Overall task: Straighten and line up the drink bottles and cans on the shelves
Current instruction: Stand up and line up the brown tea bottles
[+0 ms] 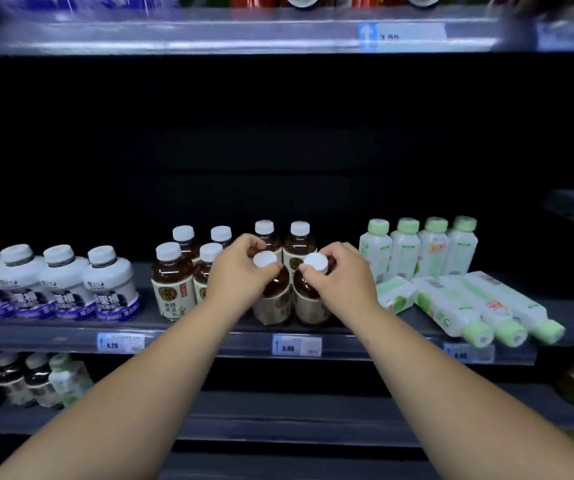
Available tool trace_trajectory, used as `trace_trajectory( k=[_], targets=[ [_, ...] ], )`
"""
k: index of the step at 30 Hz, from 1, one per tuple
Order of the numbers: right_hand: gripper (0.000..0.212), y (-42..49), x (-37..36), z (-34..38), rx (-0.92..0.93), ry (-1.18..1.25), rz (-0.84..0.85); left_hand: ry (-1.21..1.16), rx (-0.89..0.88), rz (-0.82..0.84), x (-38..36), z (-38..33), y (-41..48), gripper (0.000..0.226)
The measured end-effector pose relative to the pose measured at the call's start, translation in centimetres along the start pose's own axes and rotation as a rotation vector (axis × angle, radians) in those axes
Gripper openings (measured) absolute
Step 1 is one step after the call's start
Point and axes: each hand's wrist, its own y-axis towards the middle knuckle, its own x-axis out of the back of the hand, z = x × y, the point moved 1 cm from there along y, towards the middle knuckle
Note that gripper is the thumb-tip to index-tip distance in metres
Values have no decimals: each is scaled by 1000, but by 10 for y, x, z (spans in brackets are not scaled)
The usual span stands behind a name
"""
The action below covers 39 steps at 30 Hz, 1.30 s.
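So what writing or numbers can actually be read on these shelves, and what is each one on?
"5.00": middle price tag.
"4.20", blurry: left price tag.
"3.00", half cut off: top shelf price tag.
Right price tag: unreadable.
Bottle labels: Chinese print, too blurred.

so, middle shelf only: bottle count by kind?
Purple-label white bottles: 4
Brown tea bottles: 8, one in each hand's grip (left hand, right hand)
Green-cap bottles, upright: 4
Green-cap bottles, lying down: 4
Total: 20
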Motion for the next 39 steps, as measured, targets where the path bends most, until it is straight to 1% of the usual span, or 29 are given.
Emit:
trace_trajectory(
  k=[2, 5, 9, 11, 14, 15, 17, 21, 23, 26, 30, 35, 37, 39],
  targets=[
    [24, 9, 1, -1, -27, 30, 73, 62, 5, 63, 2, -3, 13, 27],
    [19, 17, 1, -10, -147, 154, 155, 135, 29, 185, 6, -3, 32, 26],
    [13, 22, -2, -15, -174, 276, 292, 233, -53, 403, 10, -6, 51, 28],
    [16, 24, -7, -12, -185, 309, 353, 300, -71, 469, 13, -5, 60, 32],
    [28, 26, -16, -12, -191, 286, 358, 292, -81, 539, 19, -3, 67, 36],
    [32, 26, -17, -12, -183, 270, 352, 296, -97, 556, 21, -2, 68, 37],
    [31, 25, -17, -13, -168, 273, 355, 338, -147, 575, 25, -4, 68, 38],
    [33, 25, -19, -12, -210, 254, 354, 538, -250, 609, 32, -16, 72, 36],
    [33, 24, -22, -12, -205, 212, 330, 576, -270, 652, 34, -19, 76, 34],
    [24, 21, -26, -11, -222, 266, 340, 557, -272, 689, 39, -14, 82, 33],
    [28, 21, -29, -6, -220, 266, 397, 504, -260, 708, 45, -3, 91, 31],
    [25, 21, -29, -8, -223, 306, 405, 497, -300, 737, 45, 3, 96, 23],
    [23, 24, -28, -11, -221, 319, 409, 526, -316, 744, 45, 1, 98, 24],
    [26, 29, -28, -12, -201, 334, 426, 538, -317, 759, 46, -1, 102, 28]
  ],
)
